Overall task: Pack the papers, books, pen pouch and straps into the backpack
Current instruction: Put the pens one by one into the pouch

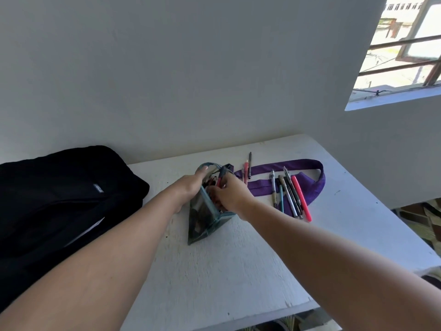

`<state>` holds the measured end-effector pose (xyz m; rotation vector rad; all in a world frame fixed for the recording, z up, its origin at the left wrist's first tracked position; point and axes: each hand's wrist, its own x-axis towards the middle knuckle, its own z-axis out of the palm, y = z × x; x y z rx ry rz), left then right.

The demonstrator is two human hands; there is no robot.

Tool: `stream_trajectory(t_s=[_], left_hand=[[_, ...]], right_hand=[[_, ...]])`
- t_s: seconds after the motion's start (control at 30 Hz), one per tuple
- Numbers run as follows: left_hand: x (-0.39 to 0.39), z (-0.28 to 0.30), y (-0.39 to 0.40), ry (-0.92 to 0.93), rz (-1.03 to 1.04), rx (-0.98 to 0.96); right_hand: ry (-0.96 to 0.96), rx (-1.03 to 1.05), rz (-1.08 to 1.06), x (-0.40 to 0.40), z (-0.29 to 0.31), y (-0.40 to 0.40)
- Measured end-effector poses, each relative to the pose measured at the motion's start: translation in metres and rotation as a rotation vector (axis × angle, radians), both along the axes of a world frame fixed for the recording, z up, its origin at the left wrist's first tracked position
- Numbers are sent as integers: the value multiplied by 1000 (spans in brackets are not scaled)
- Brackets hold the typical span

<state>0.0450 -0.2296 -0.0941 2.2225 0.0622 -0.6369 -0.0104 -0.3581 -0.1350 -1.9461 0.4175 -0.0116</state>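
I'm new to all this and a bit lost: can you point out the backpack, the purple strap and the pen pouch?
backpack [59, 187]: head view, its black top panel.
purple strap [286, 164]: head view, its far band.
pen pouch [202, 225]: head view, its near side wall.

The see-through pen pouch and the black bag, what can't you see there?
Head view:
- Inside the see-through teal-edged pen pouch: both hands cover its mouth.
- Right fingertips: buried inside the pouch.
- Black fabric backpack: cut off by the left edge; contents too dark.
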Motion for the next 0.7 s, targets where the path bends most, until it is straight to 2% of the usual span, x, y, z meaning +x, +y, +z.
stream_trajectory(t_s=[0.1,0.23,0.3,0.4,0.53,0.63,0.7], left_hand=[[9,-3,0,-191,5,-23],[11,-6,-4,-332,11,-96],[9,-7,-5,-337,45,-118],[14,-8,-6,-249,33,-103],[16,-6,-5,-71,-28,132],[18,-6,-7,-38,-59,177],[20,-8,-9,-34,-64,198]], right_hand=[[-46,-98,130,-1,5,2],[-79,-174,253,3,19,-1],[-54,-242,318,6,19,-1],[-35,-390,350,11,17,0],[-168,-442,134,18,17,-18],[-259,-391,-51,23,13,-47],[-235,-406,-118,29,11,-67]])
